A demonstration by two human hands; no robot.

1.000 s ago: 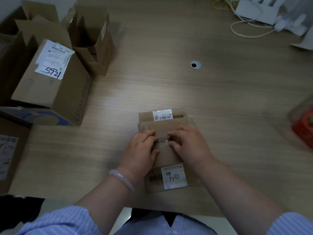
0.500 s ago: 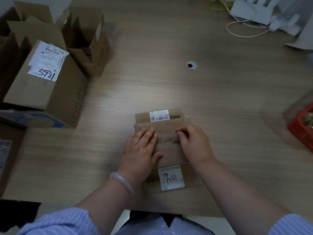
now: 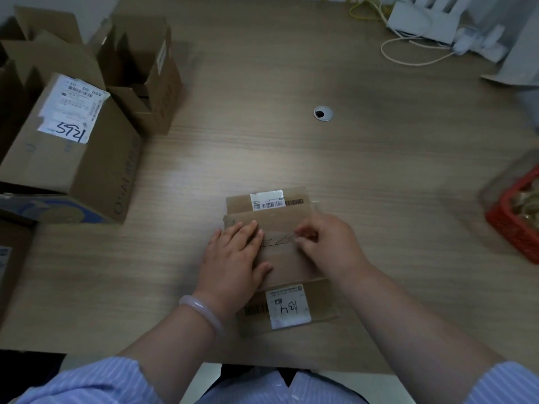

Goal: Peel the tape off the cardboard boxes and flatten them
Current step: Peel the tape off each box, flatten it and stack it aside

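Atop the small brown cardboard box (image 3: pixel 271 218), the left hand (image 3: pixel 233 258) pressed down open-fingered while the right hand (image 3: pixel 329 246) pinched clear tape (image 3: pixel 280 242), and a hard yank could have snapped it.

Small box (image 3: pixel 271 220): plain brown cardboard, as I see it.
Tape (image 3: pixel 280 242): clear, with the brown showing through.
Label (image 3: pixel 288 307): white with black handwriting.
Table (image 3: pixel 379 176): pale wood grain; I note fine streaks.
Sleeves (image 3: pixel 96 380): light blue with thin white stripes.
Bracelet (image 3: pixel 204 312): pale lilac-pink.
Basket (image 3: pixel 513 228): red.
Large box (image 3: pixel 87 170): brown with grey side lettering.
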